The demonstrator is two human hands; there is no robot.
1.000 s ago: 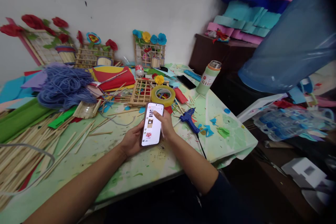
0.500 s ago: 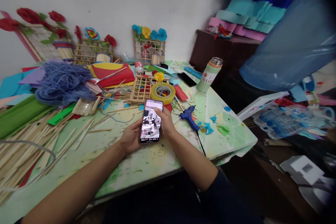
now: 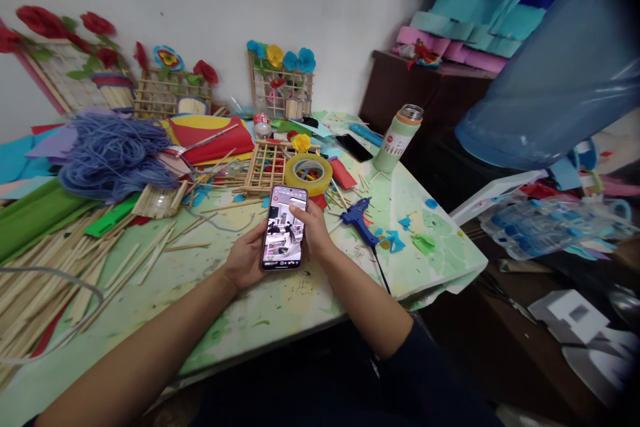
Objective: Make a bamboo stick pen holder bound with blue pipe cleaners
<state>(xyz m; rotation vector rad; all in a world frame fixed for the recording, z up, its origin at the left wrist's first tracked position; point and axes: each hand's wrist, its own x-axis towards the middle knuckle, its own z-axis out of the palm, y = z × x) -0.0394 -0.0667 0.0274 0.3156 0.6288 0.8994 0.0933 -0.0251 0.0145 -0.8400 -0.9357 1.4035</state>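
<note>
A lit smartphone (image 3: pixel 284 233) stands upright between my hands above the near side of the table. My left hand (image 3: pixel 246 257) is closed round its left edge, the fingers hidden behind it. At the right edge, my right hand (image 3: pixel 313 230) also grips the phone, its thumb over the upper part of the screen. Just beyond the phone lie a roll of yellow tape (image 3: pixel 309 173) and a small stick lattice (image 3: pixel 261 167). To the right of my right hand rests a blue glue gun (image 3: pixel 360 220) with a black cord.
Wooden sticks (image 3: pixel 65 280) and a heap of blue cord (image 3: pixel 113 157) cover the table's left. A green bottle (image 3: pixel 397 140) and a second, dark phone (image 3: pixel 354 147) stand and lie at the back right. A large blue water jug (image 3: pixel 545 80) is beyond the right edge.
The view has shifted slightly, so most things sit a little further left. The screen's top strip looks different. Both hands keep their hold on the phone.
</note>
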